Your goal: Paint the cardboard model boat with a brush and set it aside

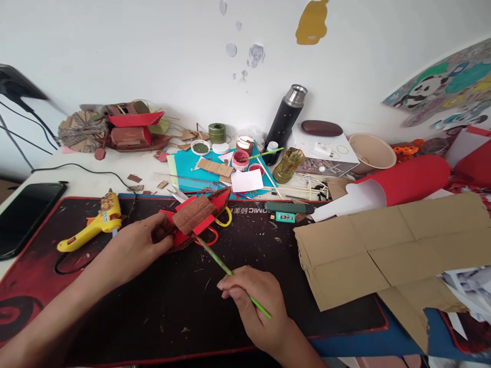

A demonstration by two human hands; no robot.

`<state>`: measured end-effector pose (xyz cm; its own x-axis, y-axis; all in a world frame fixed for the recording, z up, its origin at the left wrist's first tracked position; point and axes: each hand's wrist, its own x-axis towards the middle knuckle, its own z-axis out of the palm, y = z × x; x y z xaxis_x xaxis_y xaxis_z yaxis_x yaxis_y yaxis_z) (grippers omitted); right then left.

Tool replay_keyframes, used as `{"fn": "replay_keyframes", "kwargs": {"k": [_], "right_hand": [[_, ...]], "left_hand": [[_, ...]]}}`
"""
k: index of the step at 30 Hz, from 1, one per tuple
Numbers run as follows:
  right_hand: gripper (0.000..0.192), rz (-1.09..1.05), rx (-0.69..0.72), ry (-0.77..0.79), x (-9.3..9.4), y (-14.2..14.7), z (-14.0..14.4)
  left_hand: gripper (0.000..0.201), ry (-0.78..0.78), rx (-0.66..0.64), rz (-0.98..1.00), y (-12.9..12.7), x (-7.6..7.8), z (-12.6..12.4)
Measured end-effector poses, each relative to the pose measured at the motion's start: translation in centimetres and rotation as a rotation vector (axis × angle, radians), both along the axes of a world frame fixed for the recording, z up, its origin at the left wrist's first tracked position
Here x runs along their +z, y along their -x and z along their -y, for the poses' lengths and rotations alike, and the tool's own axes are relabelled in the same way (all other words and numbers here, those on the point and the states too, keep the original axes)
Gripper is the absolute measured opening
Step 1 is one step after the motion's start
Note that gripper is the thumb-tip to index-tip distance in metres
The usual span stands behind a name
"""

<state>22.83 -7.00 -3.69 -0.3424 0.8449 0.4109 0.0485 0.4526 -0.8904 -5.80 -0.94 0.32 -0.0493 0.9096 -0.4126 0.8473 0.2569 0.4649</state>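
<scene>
My left hand (151, 240) grips the near end of a small cardboard model boat (194, 214), its fingers closed on the red hull. The boat has a brown curved roof and red corrugated sides. In my right hand (257, 301) is a thin green paintbrush (217, 259), pinched between thumb and fingers. The brush tip meets the boat's side just below the roof. Scissors with a yellow and a red handle (225, 217) lie partly hidden beneath the boat.
A yellow glue gun (94, 222) lies left, near a black phone (28, 220). Paint jars (217, 134) and a second brush (264, 153) stand behind on blue paper. Flattened cardboard (383, 245) covers the right side. A black thermos (286, 120) and finished-looking boats (130, 135) stand by the wall.
</scene>
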Motion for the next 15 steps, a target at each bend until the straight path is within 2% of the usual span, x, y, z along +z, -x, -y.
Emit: {"fn": "replay_keyframes", "kwargs": {"k": [5, 15], "right_hand": [[0.033, 0.026, 0.066, -0.008, -0.2, 0.4, 0.4], [0.035, 0.035, -0.043, 0.078, 0.3, -1.0, -0.7]], "left_hand": [[0.039, 0.039, -0.001, -0.014, 0.0, -0.1, -0.2], [0.037, 0.035, -0.012, 0.000, 0.1, -0.4, -0.1]]}}
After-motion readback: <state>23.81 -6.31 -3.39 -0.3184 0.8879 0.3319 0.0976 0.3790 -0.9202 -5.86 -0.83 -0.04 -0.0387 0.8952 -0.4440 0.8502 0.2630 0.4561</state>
